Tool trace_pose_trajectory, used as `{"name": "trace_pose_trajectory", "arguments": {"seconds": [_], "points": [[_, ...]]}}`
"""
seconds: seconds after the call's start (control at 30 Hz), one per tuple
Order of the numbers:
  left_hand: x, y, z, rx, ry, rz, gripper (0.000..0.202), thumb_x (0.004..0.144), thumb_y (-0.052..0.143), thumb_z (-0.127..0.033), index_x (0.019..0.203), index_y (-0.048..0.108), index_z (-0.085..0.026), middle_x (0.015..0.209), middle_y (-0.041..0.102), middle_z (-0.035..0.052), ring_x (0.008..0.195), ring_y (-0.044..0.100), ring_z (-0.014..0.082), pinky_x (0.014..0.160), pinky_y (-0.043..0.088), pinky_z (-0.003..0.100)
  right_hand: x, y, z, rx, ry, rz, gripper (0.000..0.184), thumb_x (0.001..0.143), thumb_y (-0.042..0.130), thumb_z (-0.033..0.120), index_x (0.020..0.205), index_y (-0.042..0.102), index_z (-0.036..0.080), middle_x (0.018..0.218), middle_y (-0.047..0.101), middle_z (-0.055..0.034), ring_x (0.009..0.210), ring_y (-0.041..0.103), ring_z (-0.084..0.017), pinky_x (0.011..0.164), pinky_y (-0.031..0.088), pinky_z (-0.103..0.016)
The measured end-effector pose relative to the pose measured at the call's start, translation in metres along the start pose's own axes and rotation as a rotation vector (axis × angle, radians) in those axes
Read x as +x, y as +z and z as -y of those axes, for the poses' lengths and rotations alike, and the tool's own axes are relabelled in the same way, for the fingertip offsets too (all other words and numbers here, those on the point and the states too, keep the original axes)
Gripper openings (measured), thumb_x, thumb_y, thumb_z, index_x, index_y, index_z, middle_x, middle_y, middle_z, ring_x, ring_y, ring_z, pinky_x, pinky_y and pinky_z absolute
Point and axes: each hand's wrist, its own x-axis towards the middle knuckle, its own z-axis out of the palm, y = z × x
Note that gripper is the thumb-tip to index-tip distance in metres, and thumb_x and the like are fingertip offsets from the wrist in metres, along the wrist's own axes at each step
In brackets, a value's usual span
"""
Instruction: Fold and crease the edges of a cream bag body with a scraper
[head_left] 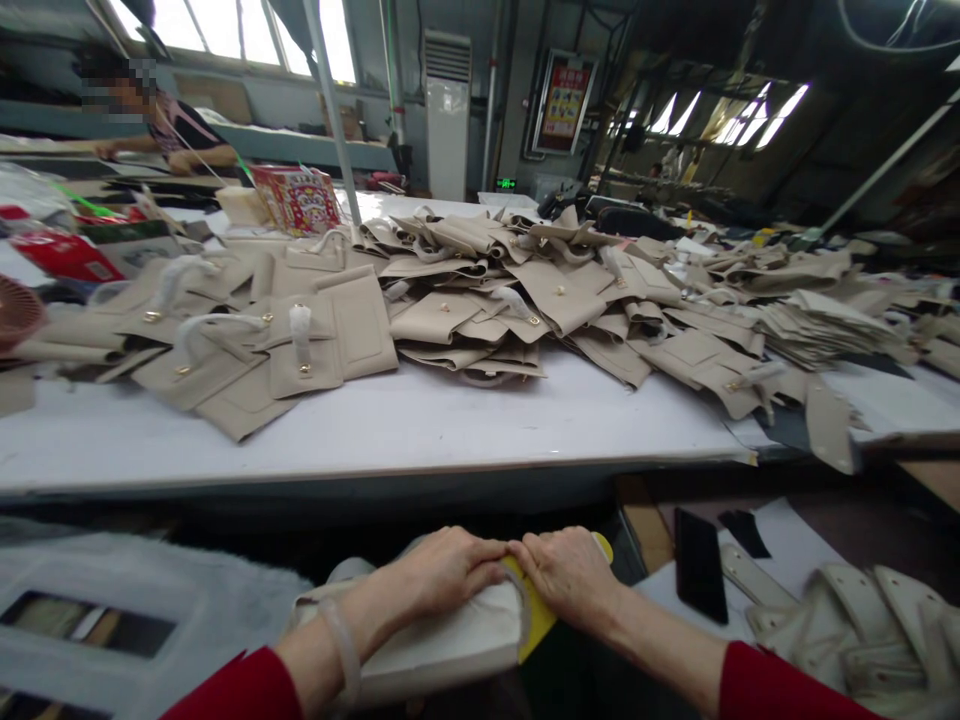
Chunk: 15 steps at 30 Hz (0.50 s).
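Observation:
A beige leather bag piece point(450, 640) with a pale lining lies across a narrow yellow machine part point(536, 628) in front of me. My left hand point(454, 575) is closed over the piece's upper edge, thumb and fingertips pointing right. My right hand point(566, 575) is closed too, its fingers bent at the same edge beside the yellow part. The fingertips of both hands nearly meet at the top. What lies under my fingers is hidden, and the lower side of the piece is in shadow.
Beyond me a long white table point(450, 430) carries heaps of beige bag pieces point(487, 290). At right lie a black phone point(700, 565) and beige straps point(870, 630). White plastic sheeting point(225, 590) is at left. A co-worker point(180, 135) sits far left.

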Motion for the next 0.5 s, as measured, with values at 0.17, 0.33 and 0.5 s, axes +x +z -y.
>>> {"name": "trace_pose_trajectory", "arguments": {"seconds": [0.17, 0.33, 0.5], "points": [[-0.003, 0.002, 0.0, 0.032, 0.031, -0.015, 0.037, 0.097, 0.042, -0.048, 0.104, 0.072, -0.029, 0.087, 0.075, 0.0032, 0.074, 0.067, 0.0202, 0.063, 0.04, 0.025, -0.008, 0.003, 0.017, 0.009, 0.087, -0.006, 0.048, 0.104, 0.024, 0.038, 0.077, 0.062, 0.025, 0.068, 0.072, -0.0022, 0.06, 0.067, -0.022, 0.054, 0.011, -0.036], [-0.012, -0.02, 0.012, -0.119, -0.035, 0.076, 0.041, 0.089, 0.049, -0.062, 0.116, 0.069, -0.038, 0.106, 0.075, 0.0015, 0.091, 0.068, 0.0248, 0.073, 0.044, 0.028, -0.009, 0.011, 0.022, -0.025, 0.047, -0.042, 0.049, 0.104, 0.022, 0.038, 0.079, 0.062, 0.026, 0.067, 0.069, -0.0015, 0.06, 0.065, -0.023, 0.054, 0.021, -0.036], [-0.078, -0.045, 0.084, -0.561, -0.518, -0.215, 0.061, 0.078, 0.053, -0.075, 0.105, 0.07, -0.023, 0.108, 0.071, 0.0061, 0.097, 0.065, 0.0255, 0.084, 0.047, 0.031, -0.005, 0.032, 0.005, 0.223, 0.036, -0.185, 0.052, 0.102, 0.022, 0.048, 0.076, 0.063, 0.03, 0.072, 0.07, -0.0009, 0.068, 0.066, -0.022, 0.065, 0.04, -0.038]]}}
